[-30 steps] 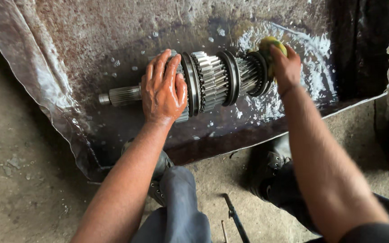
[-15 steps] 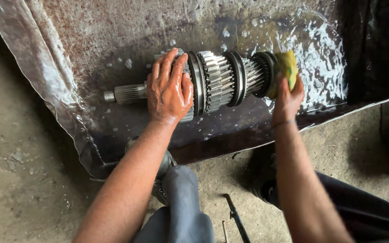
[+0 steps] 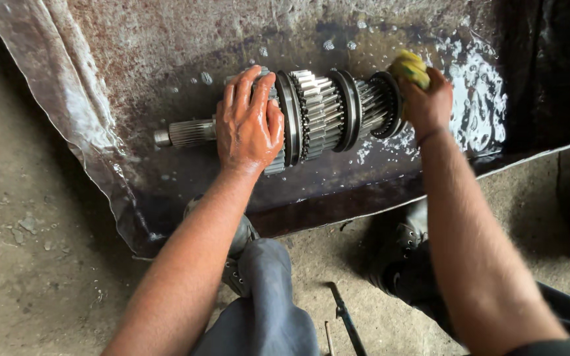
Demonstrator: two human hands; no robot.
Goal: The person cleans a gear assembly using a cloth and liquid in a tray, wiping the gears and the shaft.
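Since half a second ago my right hand (image 3: 428, 102) has swung the yellow sponge (image 3: 409, 68) up onto the far end of the gear shaft (image 3: 324, 115), fingers clenched around it. My left hand (image 3: 249, 125) lies spread flat on the shaft's middle gears, which rest in the wet metal tray (image 3: 120, 53).

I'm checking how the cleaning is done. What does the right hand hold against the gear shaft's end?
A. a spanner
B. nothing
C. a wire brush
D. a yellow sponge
D: the right hand grips a yellow sponge pressed at the right end of the gear shaft, while the left hand rests flat on it.
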